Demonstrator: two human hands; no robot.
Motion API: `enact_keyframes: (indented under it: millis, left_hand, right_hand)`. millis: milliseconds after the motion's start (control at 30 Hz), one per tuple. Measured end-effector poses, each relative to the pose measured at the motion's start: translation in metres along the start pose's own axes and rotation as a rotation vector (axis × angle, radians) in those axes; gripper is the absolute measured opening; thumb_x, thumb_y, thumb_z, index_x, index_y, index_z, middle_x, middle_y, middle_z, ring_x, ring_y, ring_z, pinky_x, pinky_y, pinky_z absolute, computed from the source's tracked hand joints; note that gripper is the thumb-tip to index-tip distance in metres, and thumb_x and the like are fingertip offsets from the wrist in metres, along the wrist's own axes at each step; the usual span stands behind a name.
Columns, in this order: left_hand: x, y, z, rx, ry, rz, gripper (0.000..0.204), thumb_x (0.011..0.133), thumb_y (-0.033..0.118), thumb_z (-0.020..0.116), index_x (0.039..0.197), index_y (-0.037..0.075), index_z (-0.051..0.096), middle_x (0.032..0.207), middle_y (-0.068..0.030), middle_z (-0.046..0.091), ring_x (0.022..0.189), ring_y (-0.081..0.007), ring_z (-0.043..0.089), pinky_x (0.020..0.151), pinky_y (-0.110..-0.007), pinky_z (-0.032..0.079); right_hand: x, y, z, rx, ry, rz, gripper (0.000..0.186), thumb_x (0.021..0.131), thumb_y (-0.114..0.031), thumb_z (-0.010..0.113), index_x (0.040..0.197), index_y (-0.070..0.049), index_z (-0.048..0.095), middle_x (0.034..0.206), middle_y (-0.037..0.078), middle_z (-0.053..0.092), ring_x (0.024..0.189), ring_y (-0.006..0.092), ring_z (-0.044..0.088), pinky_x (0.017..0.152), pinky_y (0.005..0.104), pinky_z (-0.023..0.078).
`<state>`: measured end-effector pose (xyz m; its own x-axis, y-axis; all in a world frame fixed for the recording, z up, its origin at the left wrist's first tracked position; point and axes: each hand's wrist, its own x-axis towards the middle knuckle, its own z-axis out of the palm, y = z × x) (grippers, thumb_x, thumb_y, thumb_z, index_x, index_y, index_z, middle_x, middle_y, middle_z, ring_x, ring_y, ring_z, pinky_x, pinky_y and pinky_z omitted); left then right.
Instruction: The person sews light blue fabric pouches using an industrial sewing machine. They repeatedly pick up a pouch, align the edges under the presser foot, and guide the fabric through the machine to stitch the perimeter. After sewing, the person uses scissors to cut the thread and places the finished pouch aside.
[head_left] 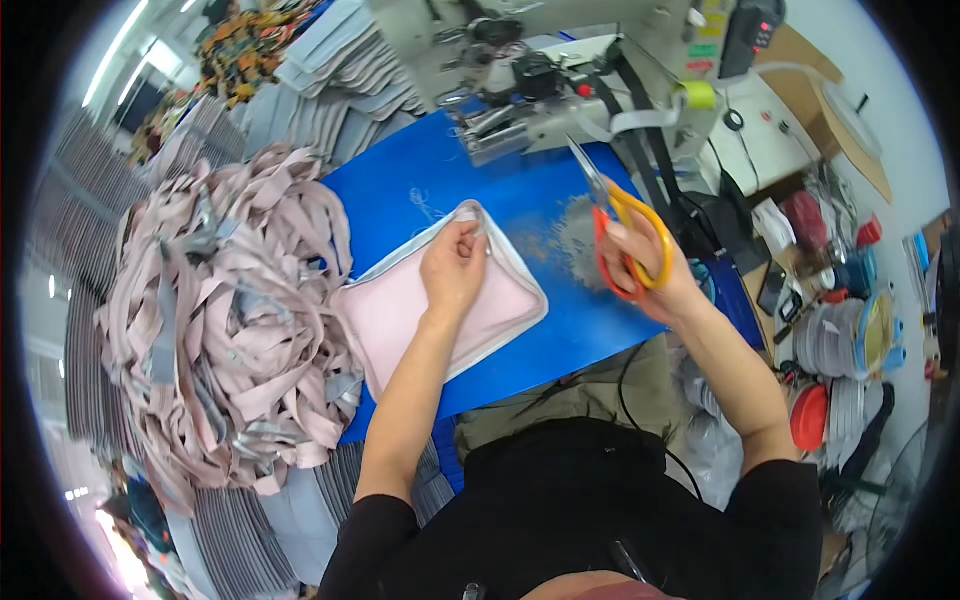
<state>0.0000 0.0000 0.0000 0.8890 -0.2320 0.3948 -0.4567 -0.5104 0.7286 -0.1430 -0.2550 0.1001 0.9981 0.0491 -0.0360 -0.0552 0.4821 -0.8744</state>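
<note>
A pink, roughly rectangular fabric panel with a raised pale-grey bound edge lies on the blue work surface in front of me. My left hand rests over its far part, fingers closed in a pinch at the edge near the far corner. Off to the right, my right hand grips a pair of scissors by its orange-and-yellow handles. The metal blades point up and away, towards the sewing machine, and stay apart from the panel. Loose pale threads lie beyond the panel.
A big tangled heap of pink fabric strips borders the blue work surface on the left. Stacks of grey panels stand behind and below it. To the right are spools, a phone and a white side table.
</note>
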Motion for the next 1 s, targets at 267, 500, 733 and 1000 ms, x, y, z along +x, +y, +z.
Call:
enact_keyframes:
  millis: [267, 500, 733, 1000]
  left_hand:
    - [-0.002, 0.009, 0.014, 0.008, -0.009, 0.077, 0.023, 0.089, 0.009, 0.075, 0.11, 0.001, 0.073, 0.084, -0.0024, 0.069, 0.072, -0.0115, 0.059, 0.07, -0.027, 0.05]
    - [-0.004, 0.004, 0.015, 0.017, 0.003, 0.057, 0.02, 0.089, 0.009, 0.073, 0.108, 0.005, 0.073, 0.085, -0.0034, 0.069, 0.072, -0.0138, 0.06, 0.068, -0.029, 0.051]
    - [-0.003, 0.014, 0.011, 0.009, 0.021, 0.052, 0.018, 0.086, 0.008, 0.074, 0.104, 0.006, 0.072, 0.084, -0.0052, 0.068, 0.071, -0.0163, 0.062, 0.066, -0.03, 0.051]
    - [-0.002, 0.059, -0.027, -0.349, 0.083, 0.278, 0.02, 0.087, -0.002, 0.071, 0.106, 0.004, 0.073, 0.096, -0.007, 0.069, 0.078, -0.0138, 0.06, 0.071, -0.028, 0.049]
  right_hand:
    - [0.044, 0.01, 0.012, 0.215, 0.093, -0.234, 0.086, 0.098, -0.023, 0.07, 0.164, -0.002, 0.017, 0.081, 0.004, 0.053, 0.058, 0.0093, 0.046, 0.052, 0.0224, 0.038]
    - [0.06, 0.008, 0.011, 0.231, 0.101, -0.236, 0.084, 0.098, -0.022, 0.068, 0.164, -0.007, 0.018, 0.081, 0.003, 0.053, 0.056, 0.0086, 0.046, 0.051, 0.0222, 0.038]
    - [0.06, 0.013, 0.016, 0.27, 0.075, -0.193, 0.067, 0.102, -0.019, 0.061, 0.161, -0.014, 0.029, 0.08, 0.002, 0.051, 0.056, 0.0068, 0.043, 0.049, 0.0193, 0.037]
    - [0.06, 0.007, 0.028, 0.298, 0.088, -0.172, 0.066, 0.102, -0.017, 0.058, 0.161, -0.016, 0.03, 0.078, 0.002, 0.05, 0.052, 0.0064, 0.042, 0.047, 0.0184, 0.036]
